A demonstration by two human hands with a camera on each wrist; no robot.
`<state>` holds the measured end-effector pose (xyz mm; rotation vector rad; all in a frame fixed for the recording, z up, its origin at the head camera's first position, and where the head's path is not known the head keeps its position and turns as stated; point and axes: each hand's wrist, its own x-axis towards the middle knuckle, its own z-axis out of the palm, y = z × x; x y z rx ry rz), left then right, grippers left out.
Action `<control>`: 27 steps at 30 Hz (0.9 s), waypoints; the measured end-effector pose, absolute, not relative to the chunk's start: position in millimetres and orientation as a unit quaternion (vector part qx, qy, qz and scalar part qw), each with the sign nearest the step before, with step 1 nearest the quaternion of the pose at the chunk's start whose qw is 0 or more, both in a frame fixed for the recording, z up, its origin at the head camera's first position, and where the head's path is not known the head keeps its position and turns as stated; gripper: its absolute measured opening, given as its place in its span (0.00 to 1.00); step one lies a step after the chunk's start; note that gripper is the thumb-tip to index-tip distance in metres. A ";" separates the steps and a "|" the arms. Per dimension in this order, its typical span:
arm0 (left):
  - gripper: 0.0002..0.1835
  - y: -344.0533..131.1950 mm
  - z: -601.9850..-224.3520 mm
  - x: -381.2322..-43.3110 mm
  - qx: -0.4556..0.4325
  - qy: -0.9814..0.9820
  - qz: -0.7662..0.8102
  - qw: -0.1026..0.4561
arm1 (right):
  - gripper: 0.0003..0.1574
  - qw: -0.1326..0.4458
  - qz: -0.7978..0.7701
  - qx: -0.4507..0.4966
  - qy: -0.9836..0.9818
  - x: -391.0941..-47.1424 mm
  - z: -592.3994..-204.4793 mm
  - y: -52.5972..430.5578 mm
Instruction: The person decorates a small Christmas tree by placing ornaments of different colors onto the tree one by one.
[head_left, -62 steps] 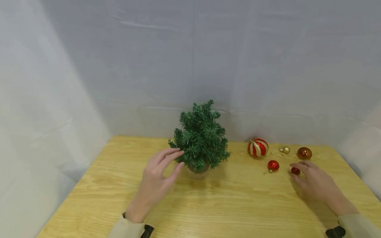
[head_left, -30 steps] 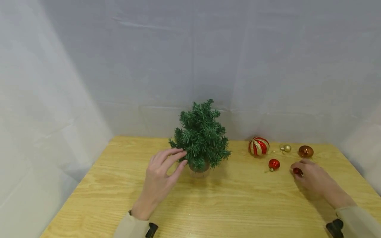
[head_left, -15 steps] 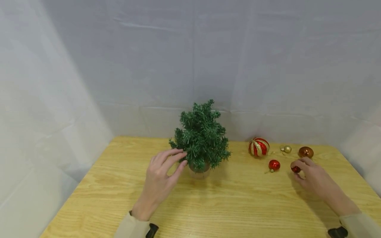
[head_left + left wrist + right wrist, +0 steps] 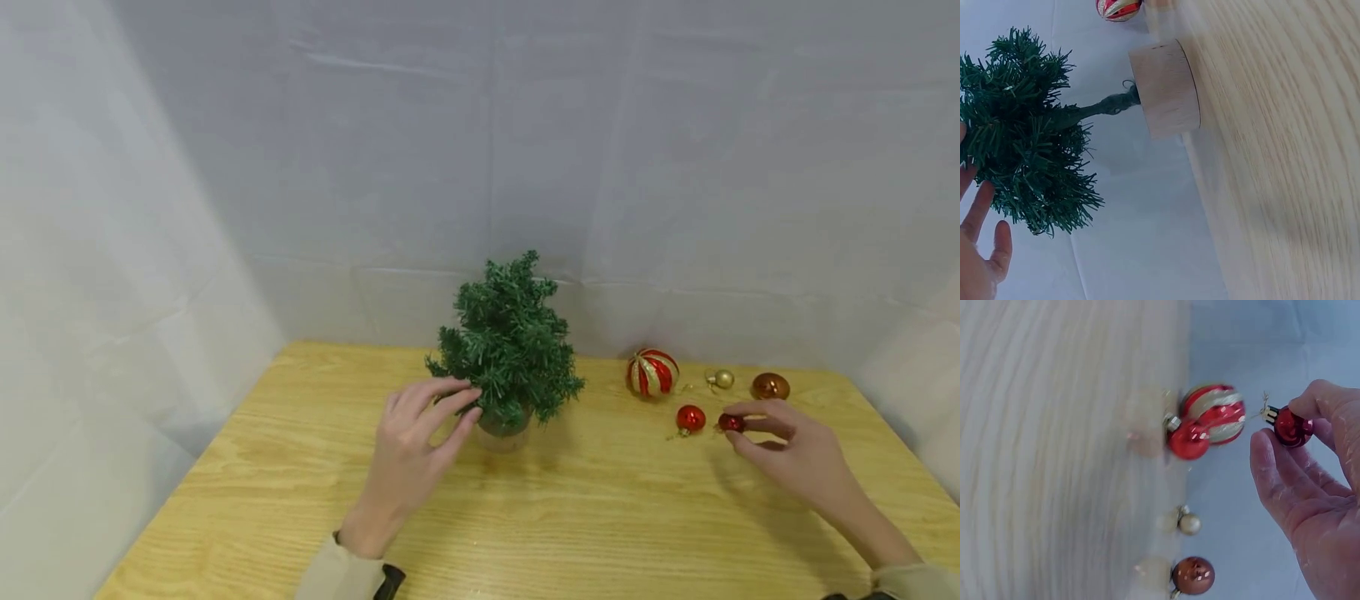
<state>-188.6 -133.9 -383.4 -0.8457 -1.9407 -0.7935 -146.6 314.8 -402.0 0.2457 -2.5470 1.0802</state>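
A small artificial Christmas tree [image 4: 513, 333] stands upright in a round wooden base [image 4: 1165, 89]. My left hand [image 4: 416, 442] is at its lower left branches, thumb and fingers parted, the fingertips right at the needles. In my right hand [image 4: 795, 454] a small dark red bauble [image 4: 1293, 427] is pinched between thumb and fingers, its gold cap and string [image 4: 1268, 413] sticking out free. In the right wrist view this bauble is lifted off the table. Left of the right hand lies a brighter red bauble [image 4: 691, 418] on the tabletop.
Behind the red bauble sits a larger red and gold striped bauble [image 4: 652, 372]. A tiny gold bauble [image 4: 723, 379] and a copper-brown bauble [image 4: 770, 385] lie beyond the right hand. White sheeting [image 4: 420, 167] hangs behind the wooden table [image 4: 570, 517].
My right hand has picked up the small dark red bauble and carried it slightly left, close to the brighter red one. The left hand has edged a little to the right at the tree.
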 end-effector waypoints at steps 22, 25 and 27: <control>0.12 -112.9 -385.6 -185.3 -0.359 -0.751 -0.288 0.473 | 0.18 0.091 0.594 0.105 -0.792 -131.2 -374.7 293.9; 0.11 -111.1 -386.2 -185.0 -0.359 -0.748 -0.287 0.478 | 0.19 0.087 0.610 0.117 -0.779 -129.4 -373.8 290.8; 0.11 -110.0 -386.6 -184.2 -0.361 -0.747 -0.287 0.479 | 0.19 0.086 0.619 0.124 -0.771 -128.2 -373.0 287.6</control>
